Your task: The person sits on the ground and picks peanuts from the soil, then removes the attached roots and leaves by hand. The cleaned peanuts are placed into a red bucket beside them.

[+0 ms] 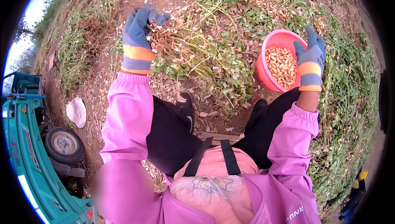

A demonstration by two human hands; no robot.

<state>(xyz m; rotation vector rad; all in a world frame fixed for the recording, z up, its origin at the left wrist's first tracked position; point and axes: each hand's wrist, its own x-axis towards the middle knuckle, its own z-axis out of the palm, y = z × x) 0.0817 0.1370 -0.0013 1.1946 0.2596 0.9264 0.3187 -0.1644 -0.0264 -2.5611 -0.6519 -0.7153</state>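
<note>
My left hand (140, 28), in a blue-grey work glove with an orange cuff, is closed around the root end of a bunch of pulled peanut plants (197, 51). Their stems and leaves stretch to the right across the ground in front of my feet. My right hand (311, 49), gloved the same way, is at the right rim of a pink plastic basin (261, 65). Its fingers are spread and nothing shows in them. Loose peanuts in the shell (281, 66) lie in the basin, which tilts towards me.
More peanut plants (342, 100) lie heaped along the right, and others (74, 48) on the left. A green-blue farm vehicle (27, 137) with a black tyre (64, 145) stands at left, near a whitish sack-like object (76, 112). Dark shoes (186, 106) rest on dry soil.
</note>
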